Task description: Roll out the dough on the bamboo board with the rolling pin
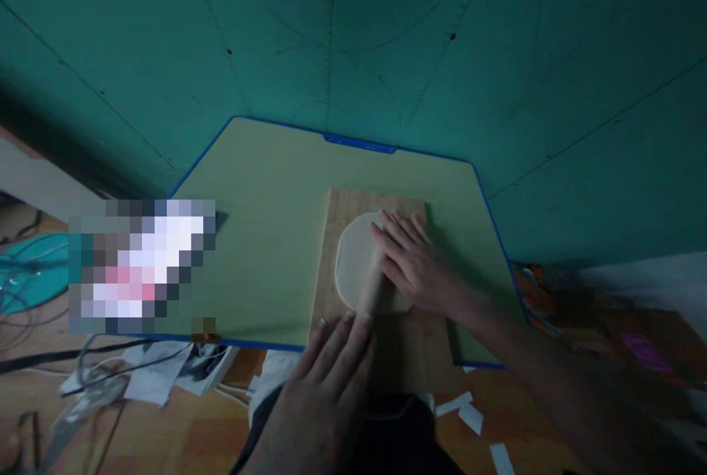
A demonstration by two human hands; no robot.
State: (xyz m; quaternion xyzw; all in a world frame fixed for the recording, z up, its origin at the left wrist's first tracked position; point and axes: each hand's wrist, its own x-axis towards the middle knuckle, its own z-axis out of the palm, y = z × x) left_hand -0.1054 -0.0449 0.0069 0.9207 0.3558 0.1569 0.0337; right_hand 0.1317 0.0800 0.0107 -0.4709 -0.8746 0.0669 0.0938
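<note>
A flat round of pale dough lies on a wooden board. A slim rolling pin, smeared by motion, slants across the dough. My right hand lies over the pin's far end and the dough's right side, palm down, its fingers stretched out and slightly apart. At the near end, the fingertips of my left hand rest by or on the pin, with the fingers extended. My right palm hides part of the dough and pin.
Beneath the board is a pale green tabletop with a blue rim. A pixelated bright object stands at its left. Behind rises a green wall. Cables and papers lie on the floor at left, with paper scraps at right.
</note>
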